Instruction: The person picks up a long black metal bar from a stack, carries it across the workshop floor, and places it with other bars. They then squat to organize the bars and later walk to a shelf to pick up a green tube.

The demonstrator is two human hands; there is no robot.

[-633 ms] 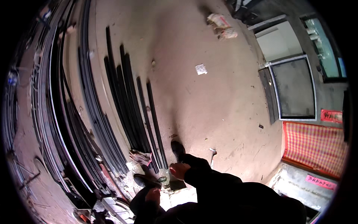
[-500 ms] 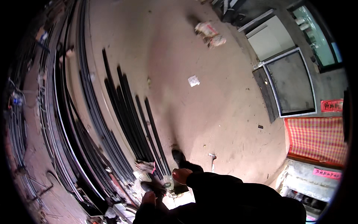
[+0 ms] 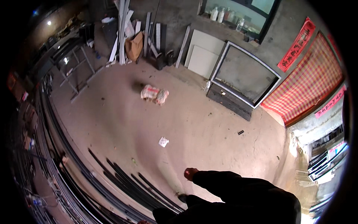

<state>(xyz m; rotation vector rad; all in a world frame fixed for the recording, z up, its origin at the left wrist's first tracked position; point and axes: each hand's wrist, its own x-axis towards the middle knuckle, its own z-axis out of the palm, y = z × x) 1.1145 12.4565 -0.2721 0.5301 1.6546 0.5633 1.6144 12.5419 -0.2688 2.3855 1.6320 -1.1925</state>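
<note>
My view had just swung up from the floor by the feet, so the far wall now showed and the nearer things had slid toward the lower edge. Furthest left of the right grip (image 3: 189,173), a long bundle of metal lengths (image 3: 56,123) ran along the floor, with a steel stand (image 3: 88,83) beyond its far end. Nearer the grip, to its left and lower, the dark bars (image 3: 126,187) lay side by side on the floor, well apart from it. Their near ends had been in plain sight between the hands half a second earlier; now they ran down to the edge of my view. The left grip, clear before, I could no longer make out for certain, so I could not tell whether it was clenched, released or grasping something.

Ahead of the right grip and to its left lay a crumpled sack (image 3: 154,94) and, closer, a white wrapper (image 3: 163,142). The grip itself hung over the floor with its fingers apparently curled; it was too small and blurred for me to tell whether it grasped anything. A dark shoe (image 3: 181,197) stood just behind it. Ahead and to its right, a rectangular frame (image 3: 219,61) leaned at the wall, with a checked cloth (image 3: 305,89) further right. I judged that neither grip was visibly at work on the bars.
</note>
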